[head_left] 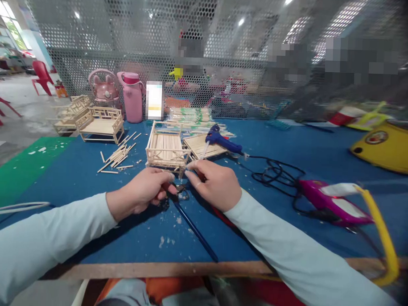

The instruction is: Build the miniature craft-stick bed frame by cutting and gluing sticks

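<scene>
A small frame of pale wooden sticks (167,149) stands on the blue table in front of both hands. My left hand (149,189) is at its near left side with curled fingers pressed together; what they hold, if anything, is too small to tell. At the frame's near right corner is my right hand (209,180), its thumb and fingertips close together at the corner. Whether a small piece is between them cannot be seen. Below the hands lies a dark blue pen-like rod (196,231). A blue glue gun (224,141) rests on a flat stick panel (199,146) behind my right hand.
Loose sticks (118,156) and finished miniature benches (101,122) are on the left. A pink bottle (132,99) and stick bundles (192,117) stand or lie at the back. Rightward are black cable, a purple device (332,204) with a yellow handle, and a yellow bag (388,146).
</scene>
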Motion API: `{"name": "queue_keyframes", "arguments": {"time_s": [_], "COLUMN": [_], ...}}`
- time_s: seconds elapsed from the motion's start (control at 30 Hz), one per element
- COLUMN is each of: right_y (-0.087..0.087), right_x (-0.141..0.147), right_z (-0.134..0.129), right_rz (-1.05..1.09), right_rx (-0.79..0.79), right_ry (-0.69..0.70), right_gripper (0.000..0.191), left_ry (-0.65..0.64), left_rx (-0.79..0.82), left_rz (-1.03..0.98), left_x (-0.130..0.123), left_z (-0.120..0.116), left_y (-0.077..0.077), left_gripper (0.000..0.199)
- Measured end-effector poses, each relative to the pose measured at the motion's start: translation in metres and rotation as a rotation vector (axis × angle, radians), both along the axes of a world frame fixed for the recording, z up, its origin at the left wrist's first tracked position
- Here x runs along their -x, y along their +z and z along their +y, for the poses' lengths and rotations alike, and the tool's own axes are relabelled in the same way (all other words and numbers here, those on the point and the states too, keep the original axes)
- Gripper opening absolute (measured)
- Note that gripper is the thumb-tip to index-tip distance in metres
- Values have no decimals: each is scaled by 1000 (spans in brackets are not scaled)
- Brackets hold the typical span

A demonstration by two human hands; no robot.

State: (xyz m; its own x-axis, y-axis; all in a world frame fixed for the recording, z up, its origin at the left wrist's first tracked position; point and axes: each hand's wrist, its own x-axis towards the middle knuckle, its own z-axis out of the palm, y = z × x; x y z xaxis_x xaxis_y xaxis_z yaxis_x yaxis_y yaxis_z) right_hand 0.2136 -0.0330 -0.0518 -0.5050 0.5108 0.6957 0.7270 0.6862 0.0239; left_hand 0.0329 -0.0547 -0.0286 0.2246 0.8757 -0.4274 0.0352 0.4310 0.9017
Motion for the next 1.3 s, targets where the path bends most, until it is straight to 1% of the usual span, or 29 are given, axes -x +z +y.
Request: {"name": "queue_keyframes", "arguments": {"time_s": [0.07, 0.13, 0.2, 0.27, 0.33, 0.4, 0.53, 0.6, 0.73, 0.83, 1.07, 1.2, 1.3], "right_y": [0, 0, 0, 0, 1, 1, 3, 3, 1, -2, -4, -4, -3], "right_x": [2, 4, 7, 8, 8, 6, 1, -1, 2, 5, 7, 7, 6], "right_z": [1, 3, 6, 10, 12, 12, 7, 5, 6, 9, 11, 10, 10], "right_rz": [-71, -160, -228, -256, -229, -153, 0, 28, -62, -119, -136, -108, -81], "right_rx": [-82, -176, -255, -293, -280, -220, -90, -75, -114, -108, -73, -76, -66], "right_ry": [86, 134, 137, 136, 155, 164, 123, 100, 94, 90, 68, 77, 91], "right_gripper": [16, 22, 26, 27, 25, 19, 13, 12, 14, 18, 20, 20, 20], "left_ry": [26, 42, 44, 44, 50, 62, 94, 108, 119, 116, 90, 80, 32], "left_rx": [17, 27, 22, 2, -18, -25, -14, -13, 13, 43, 107, 88, 62], "left_rz": [-15, -20, -20, -27, -42, -64, -133, -172, -235, -281, -331, -325, -320], "left_x": [0, 0, 0, -1, -2, -3, -6, -7, -9, -10, -10, -8, -8], "left_z": [1, 2, 2, 3, 3, 2, -2, -3, -2, 0, 2, 1, 0], "left_y": [-1, -3, -4, -5, -6, -8, -12, -13, -13, -11, -12, -11, -11], "left_gripper": [23, 24, 24, 21, 16, 13, 16, 12, 15, 17, 18, 17, 17]}}
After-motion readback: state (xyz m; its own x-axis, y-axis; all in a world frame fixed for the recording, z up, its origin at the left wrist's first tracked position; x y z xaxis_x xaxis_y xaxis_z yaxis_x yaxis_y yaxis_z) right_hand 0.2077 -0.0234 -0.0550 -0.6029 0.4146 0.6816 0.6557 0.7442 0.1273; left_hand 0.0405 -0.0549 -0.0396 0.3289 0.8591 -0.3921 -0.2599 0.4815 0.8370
